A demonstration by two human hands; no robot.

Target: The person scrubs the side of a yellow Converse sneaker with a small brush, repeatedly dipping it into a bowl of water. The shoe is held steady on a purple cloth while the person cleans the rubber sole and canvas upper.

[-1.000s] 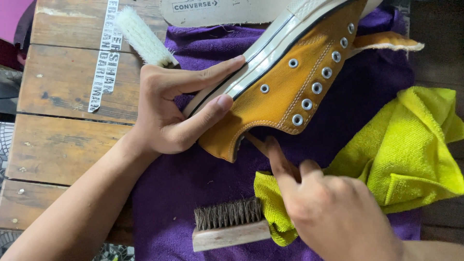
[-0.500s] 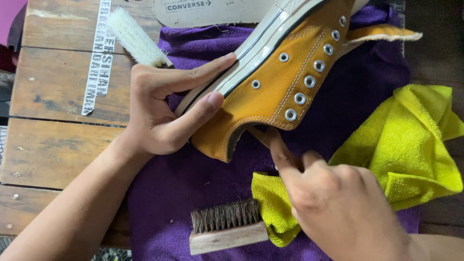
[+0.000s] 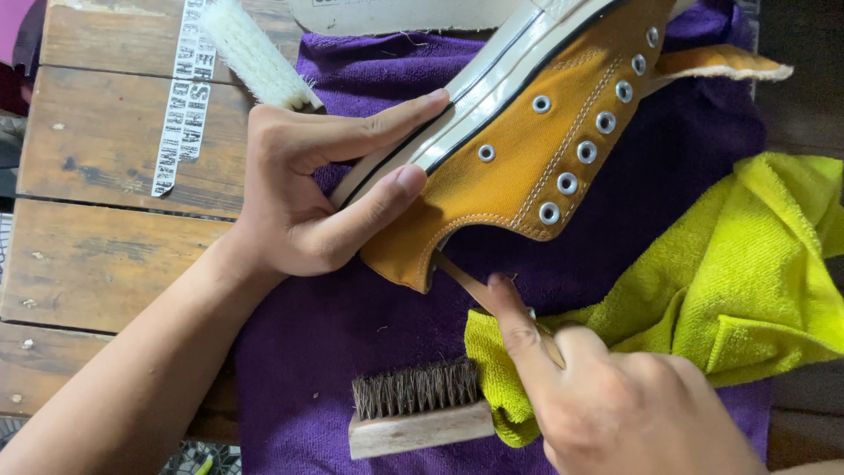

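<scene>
The left hand grips the heel of the mustard shoe over the purple towel; the right hand pinches a thin stick (tip inside the shoe), index finger now stretched further along it, beside the yellow cloth and brush

The shoe is mustard-yellow canvas with a white sole edged by a dark stripe, silver eyelets and pale stitching. It lies on a deep purple towel beside a bright yellow-green cloth. The brush has dark brown bristles in a pale wooden block; the table is weathered brown wood.
</scene>
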